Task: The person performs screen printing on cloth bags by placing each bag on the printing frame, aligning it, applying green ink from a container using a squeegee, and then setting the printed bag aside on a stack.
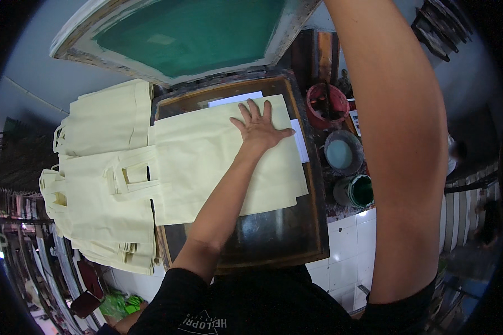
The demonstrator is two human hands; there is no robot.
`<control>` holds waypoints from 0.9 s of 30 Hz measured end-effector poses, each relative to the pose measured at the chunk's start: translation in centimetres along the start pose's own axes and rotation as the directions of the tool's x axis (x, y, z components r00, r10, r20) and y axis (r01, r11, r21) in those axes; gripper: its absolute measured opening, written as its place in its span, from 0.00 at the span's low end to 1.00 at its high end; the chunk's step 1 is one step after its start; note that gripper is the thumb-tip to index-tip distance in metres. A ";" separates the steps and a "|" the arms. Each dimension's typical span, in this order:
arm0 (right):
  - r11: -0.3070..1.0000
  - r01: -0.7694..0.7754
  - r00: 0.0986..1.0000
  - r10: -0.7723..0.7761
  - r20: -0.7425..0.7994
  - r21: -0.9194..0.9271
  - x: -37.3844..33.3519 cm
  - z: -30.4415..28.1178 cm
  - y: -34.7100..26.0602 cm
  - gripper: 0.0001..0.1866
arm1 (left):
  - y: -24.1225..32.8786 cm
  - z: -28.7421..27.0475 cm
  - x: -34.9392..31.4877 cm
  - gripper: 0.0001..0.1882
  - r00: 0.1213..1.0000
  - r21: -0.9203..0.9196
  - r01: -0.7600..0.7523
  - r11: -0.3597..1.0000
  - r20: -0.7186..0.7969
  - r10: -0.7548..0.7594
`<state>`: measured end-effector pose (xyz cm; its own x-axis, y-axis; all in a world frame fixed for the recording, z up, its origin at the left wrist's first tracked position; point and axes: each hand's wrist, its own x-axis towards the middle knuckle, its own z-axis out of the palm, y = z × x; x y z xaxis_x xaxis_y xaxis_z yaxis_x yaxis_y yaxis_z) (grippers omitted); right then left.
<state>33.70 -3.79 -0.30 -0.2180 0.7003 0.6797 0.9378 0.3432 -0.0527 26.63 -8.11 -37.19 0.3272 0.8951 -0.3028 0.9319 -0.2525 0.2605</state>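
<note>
My left hand (257,131) lies flat with its fingers spread, pressing on the upper right part of a cream tote bag (198,162). The bag is laid out on a dark, glossy board with a wooden rim (268,237), its handles (134,174) toward the left. White paper pieces (300,142) show from under the bag's right and far edges. A screen-printing frame (198,39) with green mesh stands tilted up beyond the board. My right forearm (402,162) reaches up past the top edge of the picture; the right hand is out of sight.
Piles of cream tote bags (103,120) lie left of the board. On the right stand a red tub (325,106), a bowl of pale blue liquid (341,153) and a can with dark green inside (355,191). White floor tiles (343,245) show below them.
</note>
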 end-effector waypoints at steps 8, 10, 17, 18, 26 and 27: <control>0.999 0.007 1.000 -0.007 0.001 0.038 0.0 0.1 0.3 0.22 | 0.0 -0.2 0.0 0.65 1.000 0.008 0.002 1.000 -0.002 -0.002; 0.999 0.006 1.000 -0.006 -0.007 0.042 -0.1 0.1 0.3 0.22 | 0.1 -0.2 0.2 0.65 1.000 0.011 0.005 1.000 -0.004 -0.005; 0.998 -0.015 1.000 0.014 0.009 0.068 -0.7 -0.2 0.0 0.21 | -0.1 -0.1 0.9 0.67 1.000 0.045 -0.009 0.999 -0.006 0.010; 0.998 -0.023 1.000 0.022 0.015 0.051 -0.7 -0.2 0.1 0.21 | 0.0 0.0 0.9 0.67 1.000 0.051 -0.015 0.999 -0.010 0.016; 1.000 -0.005 0.999 0.005 -0.053 0.001 -1.9 0.2 -1.1 0.21 | -0.9 -1.8 0.2 0.65 0.963 -0.114 -0.167 0.979 -0.231 0.137; 0.999 -0.033 0.999 0.033 -0.008 0.039 -2.6 -0.2 -1.2 0.21 | -1.2 -2.6 -0.7 0.62 0.936 -0.177 -0.231 0.957 -0.311 0.168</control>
<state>33.21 -6.13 -1.81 -0.1846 0.7063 0.6834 0.9333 0.3440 -0.1034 24.93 -7.48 -34.95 0.4138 0.9092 0.0453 0.7884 -0.3829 0.4815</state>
